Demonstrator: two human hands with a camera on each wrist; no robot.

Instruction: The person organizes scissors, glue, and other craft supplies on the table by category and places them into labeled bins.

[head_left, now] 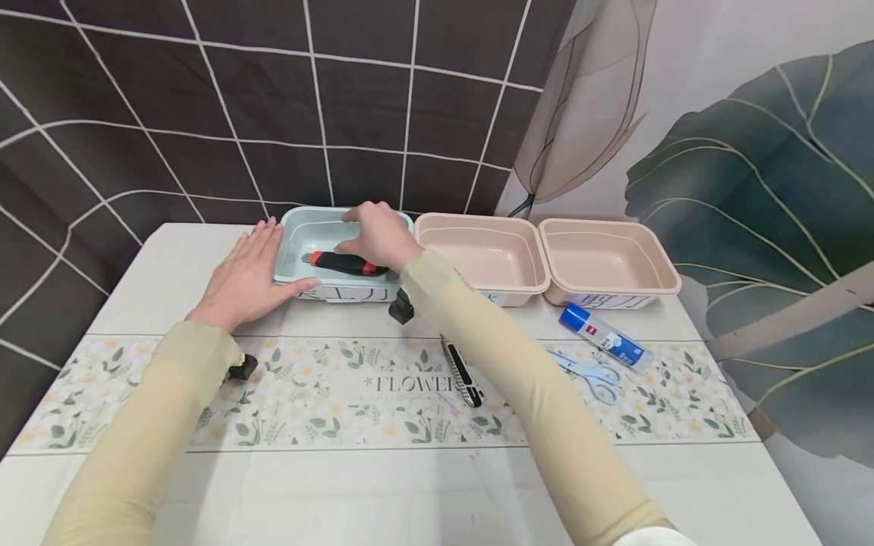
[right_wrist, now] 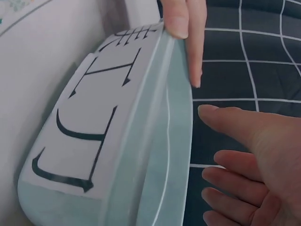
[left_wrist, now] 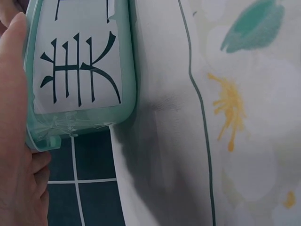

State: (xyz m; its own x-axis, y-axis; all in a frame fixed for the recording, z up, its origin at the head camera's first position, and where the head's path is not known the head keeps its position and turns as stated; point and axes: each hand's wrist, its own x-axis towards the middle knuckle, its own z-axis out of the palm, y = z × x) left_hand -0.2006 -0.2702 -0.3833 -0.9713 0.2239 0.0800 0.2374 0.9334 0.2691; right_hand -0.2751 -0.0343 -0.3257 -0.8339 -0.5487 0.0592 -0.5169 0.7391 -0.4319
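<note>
A light blue plastic bin (head_left: 292,235) with a paper label of black characters on its front stands at the back left of the table. Inside it lies a black and red utility knife (head_left: 344,263). My left hand (head_left: 249,273) rests against the bin's left end, fingers straight, its thumb along the front rim. Over the bin's right part hovers my right hand (head_left: 382,236), thumb and fingers apart, just above the knife. The right wrist view shows that right hand (right_wrist: 268,165) with nothing between its fingers, above the bin's rim.
Two pink bins (head_left: 478,220) (head_left: 608,226) stand in a row right of the blue one. In front lie a slim box cutter (head_left: 462,373), light blue scissors (head_left: 592,371) and a blue-capped glue stick (head_left: 606,337). A dark gridded cloth (head_left: 273,98) hangs behind.
</note>
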